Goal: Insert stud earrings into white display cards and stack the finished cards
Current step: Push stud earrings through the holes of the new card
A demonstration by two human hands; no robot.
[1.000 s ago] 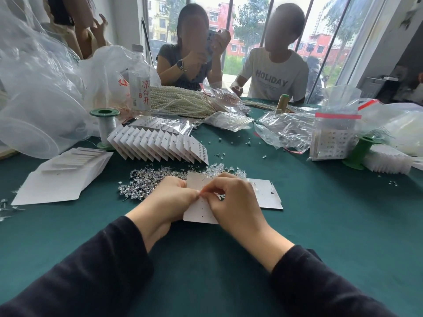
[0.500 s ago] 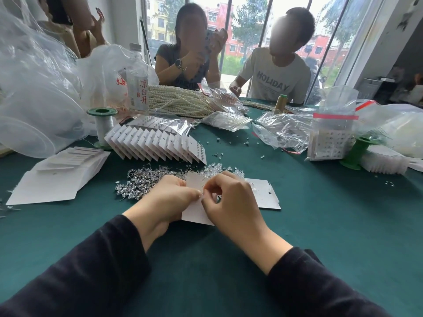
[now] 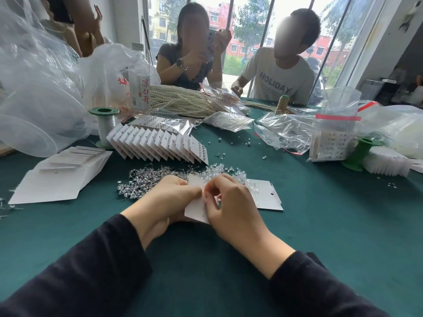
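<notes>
Green table takes up most of the view, w/ two people seated at the far side. A fanned row of finished cards stands behind a loose pile of stud earrings. In front of the pile, left hand grips a white card by its left side. Right hand, fingers curled, pinches at the card's face. Anything else in that pinch is too small to tell.

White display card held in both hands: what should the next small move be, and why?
Probably press the stud home with the right hand: it pinches at the face of the white display card, which the left hand grips by its edge. The stud itself is too small to see.
</notes>
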